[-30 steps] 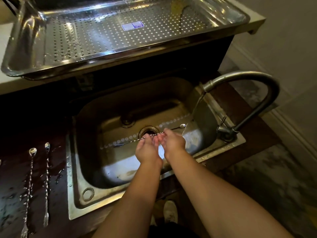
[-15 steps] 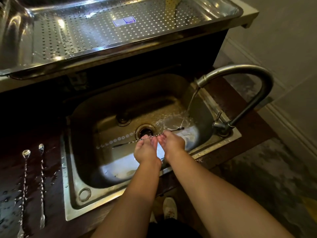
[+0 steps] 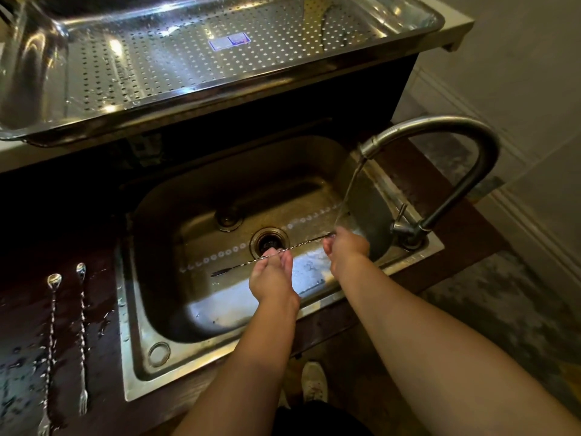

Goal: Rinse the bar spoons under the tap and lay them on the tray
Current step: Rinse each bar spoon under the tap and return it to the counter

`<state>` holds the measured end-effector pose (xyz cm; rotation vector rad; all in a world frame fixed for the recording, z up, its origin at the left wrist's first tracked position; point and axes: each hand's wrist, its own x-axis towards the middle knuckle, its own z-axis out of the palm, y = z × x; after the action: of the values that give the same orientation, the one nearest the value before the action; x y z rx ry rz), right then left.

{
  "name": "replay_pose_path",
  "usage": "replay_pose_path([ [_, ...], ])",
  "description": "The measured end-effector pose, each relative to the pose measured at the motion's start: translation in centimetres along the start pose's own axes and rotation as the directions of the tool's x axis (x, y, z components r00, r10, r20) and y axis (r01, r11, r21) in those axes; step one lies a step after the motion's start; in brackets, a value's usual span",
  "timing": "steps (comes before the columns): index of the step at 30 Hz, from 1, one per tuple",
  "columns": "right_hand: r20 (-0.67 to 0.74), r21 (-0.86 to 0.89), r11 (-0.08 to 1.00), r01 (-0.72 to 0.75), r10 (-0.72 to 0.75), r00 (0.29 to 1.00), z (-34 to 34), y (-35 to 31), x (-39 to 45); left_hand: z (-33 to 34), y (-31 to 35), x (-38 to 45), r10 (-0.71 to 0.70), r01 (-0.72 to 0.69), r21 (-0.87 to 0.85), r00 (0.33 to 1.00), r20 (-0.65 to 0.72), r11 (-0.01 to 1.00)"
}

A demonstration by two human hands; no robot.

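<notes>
A long twisted bar spoon (image 3: 304,246) lies level over the steel sink (image 3: 147,313), held at two places. My left hand (image 3: 273,278) pinches its shaft near the middle. My right hand (image 3: 345,248) grips its right end, which is hidden in the fingers, directly under the water stream from the curved tap (image 3: 465,158). The spoon's fork end pokes out left of my left hand. A perforated steel tray (image 3: 201,86) sits on the raised shelf behind the sink, with no spoon on it. Two more bar spoons (image 3: 52,347) (image 3: 82,335) lie on the wet dark counter at left.
The drain (image 3: 269,242) is in the middle of the sink floor, below the spoon. The tap's lever (image 3: 401,215) stands at the sink's right rim. A white shoe (image 3: 314,382) shows on the floor below. A pale wall and skirting run along the right.
My hands have moved apart along the spoon: the right hand slid right onto the spoon end under the water, while the left stayed near the middle. The camera shifted slightly.
</notes>
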<state>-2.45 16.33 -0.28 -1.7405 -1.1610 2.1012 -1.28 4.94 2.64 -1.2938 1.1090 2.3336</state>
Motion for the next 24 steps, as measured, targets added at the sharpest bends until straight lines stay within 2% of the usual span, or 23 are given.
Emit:
replay_pose_path([
  [2,0.057,-0.020,0.999,0.030,-0.029,0.998,-0.3,-0.1,0.0,-0.2,-0.2,0.1,-0.003,0.003,-0.018,1.000,0.022,1.000],
  [6,0.039,-0.039,0.999,0.013,-0.011,0.999,0.3,0.8,-1.3,-0.3,-0.7,0.0,-0.017,0.020,-0.074,0.999,0.048,0.997],
  [14,0.153,-0.102,0.990,0.093,-0.077,0.985,1.5,2.3,-3.9,0.3,-1.5,-0.2,-0.024,0.024,-0.003,0.996,0.083,1.000],
  [17,0.188,-0.143,0.977,0.157,-0.129,0.974,1.1,2.5,-4.1,0.7,-1.7,-0.3,-0.050,0.045,0.040,0.988,0.148,0.998],
  [24,0.147,-0.139,0.956,0.258,-0.238,0.960,-1.0,1.0,-3.8,2.5,-2.9,-1.5,-0.188,0.128,0.243,0.951,0.245,0.962],
])
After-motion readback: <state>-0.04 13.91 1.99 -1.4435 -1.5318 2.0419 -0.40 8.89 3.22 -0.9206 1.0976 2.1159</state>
